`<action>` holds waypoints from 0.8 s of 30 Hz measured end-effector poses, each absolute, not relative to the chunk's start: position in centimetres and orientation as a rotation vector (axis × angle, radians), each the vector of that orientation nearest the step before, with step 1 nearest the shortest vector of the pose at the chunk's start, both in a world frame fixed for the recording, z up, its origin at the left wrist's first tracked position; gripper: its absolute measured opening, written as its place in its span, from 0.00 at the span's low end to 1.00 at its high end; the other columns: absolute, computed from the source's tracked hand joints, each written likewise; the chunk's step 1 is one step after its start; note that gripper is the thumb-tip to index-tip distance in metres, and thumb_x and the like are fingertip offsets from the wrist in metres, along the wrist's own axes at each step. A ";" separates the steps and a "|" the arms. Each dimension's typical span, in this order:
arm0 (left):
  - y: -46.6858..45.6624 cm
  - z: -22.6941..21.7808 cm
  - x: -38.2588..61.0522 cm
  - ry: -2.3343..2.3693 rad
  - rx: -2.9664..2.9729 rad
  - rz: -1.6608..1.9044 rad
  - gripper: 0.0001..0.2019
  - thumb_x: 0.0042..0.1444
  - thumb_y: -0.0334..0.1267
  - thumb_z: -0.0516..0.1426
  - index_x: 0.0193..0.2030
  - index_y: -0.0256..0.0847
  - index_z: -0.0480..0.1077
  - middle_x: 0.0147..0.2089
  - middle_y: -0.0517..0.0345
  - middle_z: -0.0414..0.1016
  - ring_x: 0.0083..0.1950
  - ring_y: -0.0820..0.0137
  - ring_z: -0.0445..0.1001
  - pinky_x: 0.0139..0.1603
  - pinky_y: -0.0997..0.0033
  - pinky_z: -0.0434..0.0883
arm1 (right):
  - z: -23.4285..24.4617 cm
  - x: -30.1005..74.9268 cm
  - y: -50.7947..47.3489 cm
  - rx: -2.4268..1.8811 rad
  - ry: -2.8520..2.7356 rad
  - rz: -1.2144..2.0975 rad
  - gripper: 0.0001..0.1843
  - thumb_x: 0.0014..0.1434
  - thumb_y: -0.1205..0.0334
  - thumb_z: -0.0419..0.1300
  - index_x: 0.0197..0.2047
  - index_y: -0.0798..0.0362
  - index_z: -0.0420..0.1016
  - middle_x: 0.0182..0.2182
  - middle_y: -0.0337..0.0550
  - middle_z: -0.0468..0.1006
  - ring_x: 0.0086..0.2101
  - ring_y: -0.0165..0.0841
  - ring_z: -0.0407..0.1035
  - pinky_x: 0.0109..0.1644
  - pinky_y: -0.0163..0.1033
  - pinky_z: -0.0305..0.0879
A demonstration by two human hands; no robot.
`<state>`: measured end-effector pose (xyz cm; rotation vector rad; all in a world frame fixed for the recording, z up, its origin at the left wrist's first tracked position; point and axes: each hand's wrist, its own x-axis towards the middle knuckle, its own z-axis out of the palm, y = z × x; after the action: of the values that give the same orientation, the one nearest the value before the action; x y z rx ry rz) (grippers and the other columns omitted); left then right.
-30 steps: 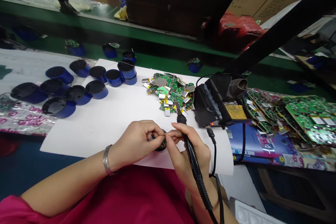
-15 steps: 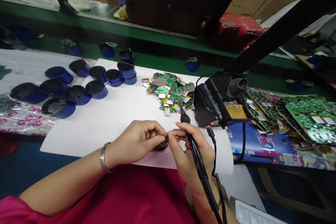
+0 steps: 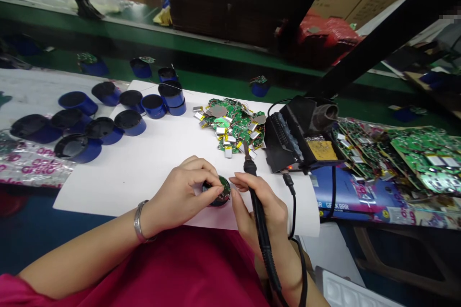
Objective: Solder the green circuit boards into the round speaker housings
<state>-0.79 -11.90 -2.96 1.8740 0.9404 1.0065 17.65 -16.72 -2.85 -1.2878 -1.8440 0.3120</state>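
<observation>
My left hand (image 3: 185, 189) pinches a small round blue housing with a green circuit board (image 3: 218, 192) on top, resting on the white sheet (image 3: 144, 163). My right hand (image 3: 261, 206) grips a black soldering iron (image 3: 257, 206), its tip pointing up and away toward the board pile. The right thumb and forefinger touch the right edge of the round piece.
A pile of green circuit boards and small batteries (image 3: 234, 127) lies beyond my hands. A black soldering station (image 3: 298, 136) stands to the right, with trays of green boards (image 3: 414, 158) past it. Several blue cylindrical housings (image 3: 104, 117) sit at the left. A green conveyor (image 3: 216, 57) runs behind.
Both hands have drawn slightly apart at the fingertips, so the round green board now shows between them. The soldering iron has tipped more upright.
</observation>
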 end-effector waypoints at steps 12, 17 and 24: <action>-12.3 -4.2 -0.8 0.936 2.117 1.066 0.06 0.57 0.28 0.63 0.31 0.42 0.76 0.36 0.63 0.80 0.43 0.67 0.72 0.50 0.59 0.61 | -3.2 17.5 -17.1 -1.117 -2.027 0.203 0.27 0.56 0.79 0.61 0.58 0.57 0.67 0.43 0.49 0.79 0.42 0.36 0.70 0.47 0.44 0.72; -12.6 -3.8 -1.0 0.887 2.056 1.048 0.05 0.58 0.29 0.62 0.32 0.43 0.76 0.37 0.63 0.81 0.44 0.67 0.73 0.52 0.58 0.62 | -3.7 17.9 -17.0 -1.111 -2.009 0.214 0.26 0.57 0.79 0.60 0.57 0.55 0.67 0.40 0.46 0.80 0.36 0.34 0.70 0.41 0.42 0.72; -12.9 -4.3 -0.9 0.860 2.048 0.994 0.07 0.57 0.27 0.62 0.33 0.44 0.75 0.36 0.63 0.81 0.46 0.66 0.75 0.54 0.57 0.63 | -3.5 18.2 -17.3 -1.115 -2.057 0.306 0.28 0.55 0.79 0.61 0.58 0.57 0.66 0.41 0.49 0.79 0.37 0.37 0.69 0.41 0.44 0.71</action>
<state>-0.93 -12.92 -4.25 2.0478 0.8602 0.9939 18.18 -17.32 -3.48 -1.1150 -2.0574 0.3056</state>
